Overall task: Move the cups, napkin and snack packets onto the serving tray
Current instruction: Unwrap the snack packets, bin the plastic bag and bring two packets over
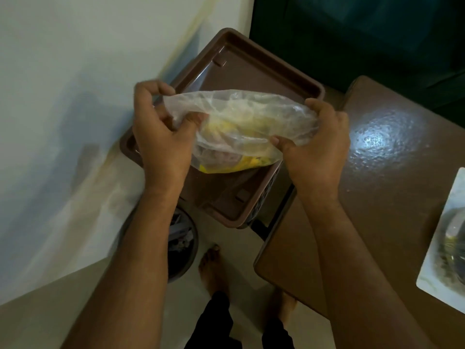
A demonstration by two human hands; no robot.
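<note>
The clear plastic snack bag (239,129) hangs directly above the brown serving tray (251,71), long axis running left to right. The left hand (161,132) pinches one end, the right hand (317,147) grips the other (both equally near). Judged next move: straight down.

A home, by the look of it. Bare feet (214,270) stand on pale floor tiles. A brown desk (382,157) sits at right, a waste bin (182,245) below centre.

Clear snack bag (241,127) – yellow contents, crumpled, above brown tray (254,71).
</note>
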